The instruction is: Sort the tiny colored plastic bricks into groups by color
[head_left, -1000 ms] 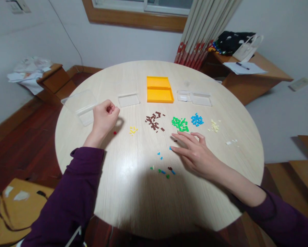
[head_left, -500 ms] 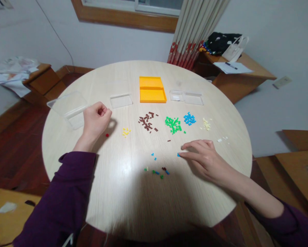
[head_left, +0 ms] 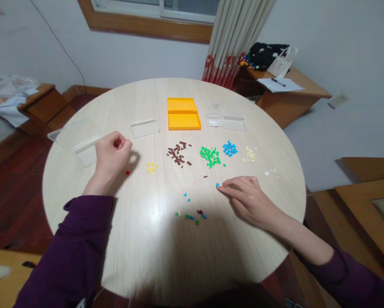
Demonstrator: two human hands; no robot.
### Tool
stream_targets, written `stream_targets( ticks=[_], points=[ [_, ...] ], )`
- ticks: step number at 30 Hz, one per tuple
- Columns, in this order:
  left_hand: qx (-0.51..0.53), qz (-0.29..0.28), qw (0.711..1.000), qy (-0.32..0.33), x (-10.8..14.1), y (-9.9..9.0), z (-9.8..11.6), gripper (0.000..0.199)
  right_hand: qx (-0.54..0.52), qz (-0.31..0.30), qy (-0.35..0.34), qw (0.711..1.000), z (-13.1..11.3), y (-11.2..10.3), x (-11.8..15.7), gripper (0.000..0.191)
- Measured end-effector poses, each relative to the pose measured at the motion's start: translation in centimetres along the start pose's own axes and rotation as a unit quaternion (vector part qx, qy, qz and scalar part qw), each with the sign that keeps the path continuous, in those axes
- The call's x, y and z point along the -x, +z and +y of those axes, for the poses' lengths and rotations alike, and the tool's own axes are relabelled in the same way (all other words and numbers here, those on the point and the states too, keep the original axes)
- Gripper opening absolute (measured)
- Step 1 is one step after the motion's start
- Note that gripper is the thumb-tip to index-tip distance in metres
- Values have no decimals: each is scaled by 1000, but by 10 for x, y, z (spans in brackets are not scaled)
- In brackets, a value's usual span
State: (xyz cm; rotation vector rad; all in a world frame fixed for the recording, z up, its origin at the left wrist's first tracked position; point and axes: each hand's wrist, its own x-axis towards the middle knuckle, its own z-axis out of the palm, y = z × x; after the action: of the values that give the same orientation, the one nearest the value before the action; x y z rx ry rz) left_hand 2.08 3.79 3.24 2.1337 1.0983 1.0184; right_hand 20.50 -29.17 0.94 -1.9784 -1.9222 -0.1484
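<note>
My right hand [head_left: 246, 199] is low over the table, its fingertips brought together at a small blue brick [head_left: 217, 185]. Closed, with thumb and fingers curled together, my left hand [head_left: 112, 156] is held at the left; whatever it may hold is hidden. Below it lies a small red piece [head_left: 127, 173]. Nearer to me are two loose blue bits [head_left: 185, 194] and a small group of green pieces [head_left: 197, 222], blue pieces [head_left: 204, 216] and dark brown pieces [head_left: 200, 211].
Piles of yellow [head_left: 151, 167], brown [head_left: 178, 155], green [head_left: 210, 157], blue [head_left: 230, 148] and cream bricks [head_left: 250, 155] lie across the round table [head_left: 131, 256]. Behind them are an open orange case [head_left: 184, 121] and clear plastic boxes [head_left: 145, 128]. A larger clear box [head_left: 75, 137] stands left.
My right fingertips have drawn together and the blue brick has shifted slightly away from me. My left hand keeps its closed pose. The whole view has shifted a little.
</note>
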Motion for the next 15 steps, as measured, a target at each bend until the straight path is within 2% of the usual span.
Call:
stream_targets(
  ticks=[8,15],
  points=[
    [0,-5,1000,-3,-1,-2,1,23,41,-9,18,999,10,-3,-5,34],
    [9,-8,1000,4,1,-2,1,21,93,-16,101,990,55,-5,-18,35]
  ],
)
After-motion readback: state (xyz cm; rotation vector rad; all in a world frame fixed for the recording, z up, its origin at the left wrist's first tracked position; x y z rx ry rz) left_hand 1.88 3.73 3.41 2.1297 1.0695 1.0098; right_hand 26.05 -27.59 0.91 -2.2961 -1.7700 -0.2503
